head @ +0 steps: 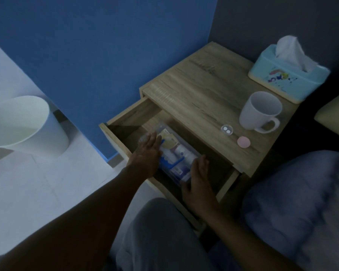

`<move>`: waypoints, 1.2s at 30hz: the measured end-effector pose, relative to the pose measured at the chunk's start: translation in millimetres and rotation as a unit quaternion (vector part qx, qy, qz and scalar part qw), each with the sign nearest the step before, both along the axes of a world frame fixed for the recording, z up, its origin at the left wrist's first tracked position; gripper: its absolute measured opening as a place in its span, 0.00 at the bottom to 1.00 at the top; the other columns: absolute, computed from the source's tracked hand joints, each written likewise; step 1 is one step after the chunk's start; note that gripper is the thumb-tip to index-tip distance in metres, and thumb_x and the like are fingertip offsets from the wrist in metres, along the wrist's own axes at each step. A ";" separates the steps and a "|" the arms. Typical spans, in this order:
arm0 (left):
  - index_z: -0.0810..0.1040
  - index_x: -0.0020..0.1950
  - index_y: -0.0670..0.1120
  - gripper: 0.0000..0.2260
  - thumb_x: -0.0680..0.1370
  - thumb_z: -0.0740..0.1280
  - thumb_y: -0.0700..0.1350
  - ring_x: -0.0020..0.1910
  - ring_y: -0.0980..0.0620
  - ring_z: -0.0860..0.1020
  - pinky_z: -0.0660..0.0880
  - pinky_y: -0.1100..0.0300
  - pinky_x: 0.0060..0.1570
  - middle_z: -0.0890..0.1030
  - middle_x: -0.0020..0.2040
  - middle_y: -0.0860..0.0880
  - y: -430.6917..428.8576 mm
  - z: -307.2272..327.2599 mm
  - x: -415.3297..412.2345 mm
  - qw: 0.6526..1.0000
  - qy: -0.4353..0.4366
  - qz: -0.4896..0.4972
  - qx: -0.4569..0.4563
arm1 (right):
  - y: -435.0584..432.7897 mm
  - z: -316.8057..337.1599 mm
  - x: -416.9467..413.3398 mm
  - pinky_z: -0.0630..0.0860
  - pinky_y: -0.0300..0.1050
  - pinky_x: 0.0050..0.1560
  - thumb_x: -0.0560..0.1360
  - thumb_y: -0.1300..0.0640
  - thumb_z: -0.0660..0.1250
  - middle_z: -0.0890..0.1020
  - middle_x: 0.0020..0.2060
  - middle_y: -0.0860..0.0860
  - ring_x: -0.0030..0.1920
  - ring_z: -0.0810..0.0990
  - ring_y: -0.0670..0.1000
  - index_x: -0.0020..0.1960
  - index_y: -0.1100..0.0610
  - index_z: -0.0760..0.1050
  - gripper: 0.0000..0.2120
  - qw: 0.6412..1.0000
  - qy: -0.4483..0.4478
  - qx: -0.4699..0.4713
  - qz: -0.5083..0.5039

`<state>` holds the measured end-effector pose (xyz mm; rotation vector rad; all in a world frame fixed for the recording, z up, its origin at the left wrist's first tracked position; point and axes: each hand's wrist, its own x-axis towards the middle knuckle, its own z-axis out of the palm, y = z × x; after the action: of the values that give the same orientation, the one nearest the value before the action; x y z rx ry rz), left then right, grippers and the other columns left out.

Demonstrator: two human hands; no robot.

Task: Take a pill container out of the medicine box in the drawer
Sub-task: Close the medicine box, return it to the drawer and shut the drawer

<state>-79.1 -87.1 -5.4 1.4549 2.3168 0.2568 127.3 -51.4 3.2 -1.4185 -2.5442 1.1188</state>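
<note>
The wooden nightstand's drawer (125,118) stands pulled out. Inside it lies a clear plastic medicine box (176,159) with a blue handle, holding packets and white bottles. My left hand (148,153) rests flat on the box's left side, fingers apart. At the box's near right corner is my right hand (199,178), fingers spread against its edge. Whether either hand grips the box is unclear in the dim light. On the nightstand top lie a small clear pill container (226,129) with two white pills and a pink round lid (243,142).
A white mug (260,111) and a light blue tissue box (288,72) stand on the nightstand top (194,94). A white bin (22,124) sits on the floor to the left. A blue wall is behind, bedding lies to the right, and my knee is below the drawer.
</note>
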 end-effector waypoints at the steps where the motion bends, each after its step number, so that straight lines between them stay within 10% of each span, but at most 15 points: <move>1: 0.46 0.80 0.48 0.32 0.81 0.60 0.51 0.79 0.45 0.41 0.45 0.46 0.75 0.45 0.81 0.45 -1.1 -3.1 -1.2 1.000 -0.001 -0.006 -0.006 | -0.4 -1.3 -0.3 0.50 0.58 0.80 0.80 0.55 0.62 0.32 0.79 0.50 0.78 0.31 0.51 0.80 0.54 0.35 0.41 1.000 -0.010 0.008 0.011; 13: 0.40 0.79 0.48 0.40 0.78 0.65 0.51 0.78 0.45 0.36 0.39 0.47 0.73 0.39 0.80 0.45 2.6 -11.4 -8.6 0.999 0.002 -0.023 -0.040 | 7.9 0.2 -2.8 0.43 0.53 0.80 0.81 0.56 0.61 0.31 0.78 0.47 0.77 0.29 0.48 0.80 0.52 0.35 0.39 0.999 0.004 -0.028 0.016; 18: 0.44 0.80 0.48 0.33 0.81 0.60 0.47 0.79 0.46 0.46 0.51 0.49 0.76 0.43 0.81 0.47 -13.7 3.8 2.8 0.994 -0.102 0.029 0.011 | 2.6 13.4 3.0 0.44 0.43 0.77 0.83 0.55 0.59 0.41 0.81 0.47 0.79 0.36 0.45 0.81 0.53 0.46 0.32 0.998 0.061 0.008 0.018; 22: 0.60 0.76 0.50 0.22 0.82 0.58 0.48 0.70 0.49 0.67 0.72 0.60 0.61 0.61 0.76 0.45 -37.5 16.7 9.1 0.986 -0.088 0.048 0.132 | 10.8 22.7 12.3 0.50 0.47 0.79 0.82 0.58 0.59 0.49 0.81 0.47 0.80 0.41 0.45 0.80 0.53 0.53 0.29 0.990 0.103 0.070 0.073; 27: 0.71 0.66 0.48 0.13 0.81 0.61 0.42 0.57 0.56 0.74 0.70 0.77 0.45 0.72 0.64 0.58 -54.3 24.4 16.5 0.946 -0.101 0.166 0.261 | 48.9 32.1 15.8 0.51 0.51 0.80 0.79 0.57 0.60 0.53 0.81 0.53 0.81 0.46 0.51 0.79 0.59 0.55 0.30 0.972 0.074 0.181 0.135; 36: 0.37 0.79 0.49 0.41 0.78 0.66 0.47 0.78 0.49 0.40 0.50 0.51 0.73 0.37 0.80 0.49 -59.1 9.7 26.3 0.931 -0.125 0.263 0.219 | 102.4 22.5 54.8 0.48 0.50 0.79 0.78 0.59 0.62 0.52 0.81 0.56 0.81 0.49 0.53 0.81 0.59 0.49 0.36 0.932 -0.074 0.284 0.213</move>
<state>-52.9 -146.2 4.3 0.8549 2.4790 1.1014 182.0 51.0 25.7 -0.8575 -3.0104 0.2226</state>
